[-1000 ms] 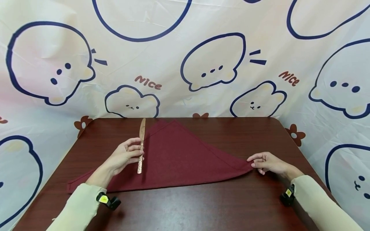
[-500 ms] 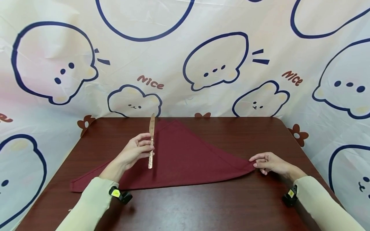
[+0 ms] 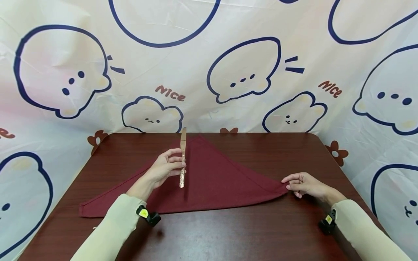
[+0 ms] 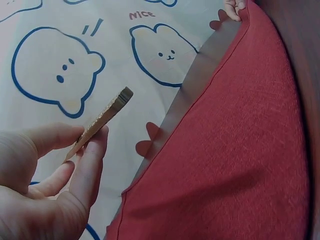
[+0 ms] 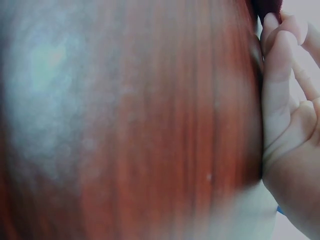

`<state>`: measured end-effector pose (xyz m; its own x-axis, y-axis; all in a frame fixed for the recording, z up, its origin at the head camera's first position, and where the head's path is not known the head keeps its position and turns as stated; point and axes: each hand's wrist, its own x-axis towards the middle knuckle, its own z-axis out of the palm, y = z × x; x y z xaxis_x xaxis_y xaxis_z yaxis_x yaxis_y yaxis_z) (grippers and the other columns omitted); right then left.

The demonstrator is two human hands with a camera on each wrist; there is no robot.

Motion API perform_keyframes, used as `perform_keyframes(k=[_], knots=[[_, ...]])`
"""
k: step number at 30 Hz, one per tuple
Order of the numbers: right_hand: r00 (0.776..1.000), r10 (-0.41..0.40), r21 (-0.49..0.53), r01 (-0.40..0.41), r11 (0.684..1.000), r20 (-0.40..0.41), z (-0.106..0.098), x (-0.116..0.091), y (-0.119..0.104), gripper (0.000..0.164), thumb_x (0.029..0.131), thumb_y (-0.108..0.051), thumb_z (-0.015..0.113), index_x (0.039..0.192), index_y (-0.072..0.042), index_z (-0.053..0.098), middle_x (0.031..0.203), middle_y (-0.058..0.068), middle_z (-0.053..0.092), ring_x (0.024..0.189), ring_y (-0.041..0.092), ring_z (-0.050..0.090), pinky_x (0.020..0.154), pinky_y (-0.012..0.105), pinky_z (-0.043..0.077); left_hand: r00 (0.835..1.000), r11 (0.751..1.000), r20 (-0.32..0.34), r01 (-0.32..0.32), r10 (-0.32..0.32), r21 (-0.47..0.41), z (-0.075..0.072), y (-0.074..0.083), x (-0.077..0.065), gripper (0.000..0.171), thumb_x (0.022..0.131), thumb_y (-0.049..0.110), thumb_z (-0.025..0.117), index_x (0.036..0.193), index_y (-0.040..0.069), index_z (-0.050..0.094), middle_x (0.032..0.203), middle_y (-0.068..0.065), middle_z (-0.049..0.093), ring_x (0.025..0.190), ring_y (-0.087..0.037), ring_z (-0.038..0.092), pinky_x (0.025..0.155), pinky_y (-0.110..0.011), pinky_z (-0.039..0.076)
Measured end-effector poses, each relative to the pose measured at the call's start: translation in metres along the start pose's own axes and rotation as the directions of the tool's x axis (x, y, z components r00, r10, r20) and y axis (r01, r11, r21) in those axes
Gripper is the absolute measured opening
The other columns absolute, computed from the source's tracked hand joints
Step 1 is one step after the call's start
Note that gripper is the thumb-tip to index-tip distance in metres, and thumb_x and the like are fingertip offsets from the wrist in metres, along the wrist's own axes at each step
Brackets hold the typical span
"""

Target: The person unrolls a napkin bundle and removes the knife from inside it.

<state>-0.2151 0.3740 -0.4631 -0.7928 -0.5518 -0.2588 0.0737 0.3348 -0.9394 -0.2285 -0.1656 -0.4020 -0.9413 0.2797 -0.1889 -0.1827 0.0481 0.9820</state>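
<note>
My left hand [image 3: 164, 167] pinches a gold-coloured table knife [image 3: 183, 159] by its patterned handle, blade pointing away toward the back wall. In the left wrist view the handle end of the knife [image 4: 107, 114] sticks out past the thumb and fingertips. Under it lies a dark red cloth napkin [image 3: 212, 177], folded into a triangle with its peak at the far side; the knife's shadow falls on it. At the napkin's right corner, my right hand [image 3: 307, 185] pinches the tip between thumb and fingers. The right wrist view shows that hand [image 5: 290, 100] with a bit of cloth [image 5: 269, 7] at its fingertips.
A dark brown wooden table [image 3: 235, 235] carries the napkin. Behind and on both sides hangs a pale curtain [image 3: 192, 72] with blue cartoon outlines. Black wrist cameras [image 3: 148, 215] sit on both sleeves.
My left hand has moved to the right over the napkin, carrying the knife toward its middle. The right hand keeps its pinch on the corner, and the napkin lies as before.
</note>
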Motion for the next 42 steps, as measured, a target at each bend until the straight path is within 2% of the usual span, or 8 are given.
perform_keyframes(k=[3, 10, 18, 24, 33, 42], knots=[[1.0, 0.005, 0.002, -0.005, 1.0, -0.004, 0.0, 0.001, 0.0, 0.03, 0.1, -0.009, 0.06, 0.126, 0.006, 0.06, 0.075, -0.01, 0.067, 0.059, 0.0, 0.058, 0.056, 0.019, 0.052, 1.0, 1.0, 0.007, -0.004, 0.004, 0.002, 0.004, 0.0, 0.003, 0.059, 0.098, 0.004, 0.061, 0.15, 0.004, 0.033, 0.101, 0.003, 0.065, 0.097, -0.014, 0.067, 0.084, -0.029, 0.06], [1.0, 0.021, -0.014, -0.021, 1.0, -0.011, 0.002, 0.001, -0.001, 0.036, 0.1, -0.01, 0.061, 0.128, 0.011, 0.056, 0.074, -0.009, 0.066, 0.059, 0.0, 0.058, 0.056, 0.02, 0.053, 1.0, 1.0, 0.021, -0.013, 0.014, -0.018, 0.016, 0.0, 0.012, 0.059, 0.098, 0.002, 0.061, 0.15, 0.002, 0.033, 0.099, 0.002, 0.064, 0.095, -0.015, 0.067, 0.084, -0.031, 0.06], [1.0, 0.024, -0.003, -0.024, 1.0, -0.011, 0.002, -0.002, -0.003, 0.031, 0.1, -0.011, 0.061, 0.127, 0.005, 0.06, 0.075, -0.009, 0.067, 0.06, 0.0, 0.058, 0.057, 0.02, 0.053, 1.0, 0.999, -0.012, 0.019, -0.02, -0.025, 0.03, -0.001, 0.027, 0.056, 0.098, 0.003, 0.062, 0.148, 0.007, 0.039, 0.103, -0.002, 0.065, 0.094, -0.013, 0.067, 0.083, -0.031, 0.06], [1.0, 0.024, -0.015, -0.024, 1.0, -0.018, 0.002, -0.002, -0.003, 0.034, 0.1, -0.011, 0.061, 0.127, 0.009, 0.058, 0.075, -0.008, 0.067, 0.059, 0.001, 0.058, 0.056, 0.02, 0.053, 1.0, 0.999, -0.008, 0.024, -0.024, -0.034, 0.039, 0.0, 0.033, 0.055, 0.097, 0.001, 0.062, 0.148, 0.007, 0.04, 0.1, 0.0, 0.064, 0.092, -0.012, 0.067, 0.083, -0.032, 0.06], [1.0, 0.023, -0.018, -0.023, 1.0, -0.02, 0.001, 0.0, -0.004, 0.035, 0.099, -0.011, 0.062, 0.127, 0.01, 0.057, 0.076, -0.008, 0.067, 0.059, 0.001, 0.058, 0.056, 0.02, 0.053, 0.999, 0.998, -0.011, 0.036, -0.036, -0.053, 0.053, 0.001, 0.041, 0.055, 0.097, 0.001, 0.063, 0.147, 0.009, 0.042, 0.114, -0.014, 0.064, 0.099, -0.018, 0.067, 0.084, -0.034, 0.06], [1.0, 0.019, -0.02, -0.019, 1.0, -0.024, 0.001, -0.001, -0.003, 0.031, 0.099, -0.011, 0.062, 0.126, 0.007, 0.06, 0.075, -0.009, 0.066, 0.059, 0.001, 0.058, 0.056, 0.02, 0.052, 0.999, 0.994, -0.012, 0.042, -0.044, -0.104, 0.072, -0.002, 0.053, 0.057, 0.095, -0.004, 0.062, 0.147, 0.006, 0.042, 0.114, -0.016, 0.063, 0.095, -0.018, 0.067, 0.082, -0.035, 0.061]])
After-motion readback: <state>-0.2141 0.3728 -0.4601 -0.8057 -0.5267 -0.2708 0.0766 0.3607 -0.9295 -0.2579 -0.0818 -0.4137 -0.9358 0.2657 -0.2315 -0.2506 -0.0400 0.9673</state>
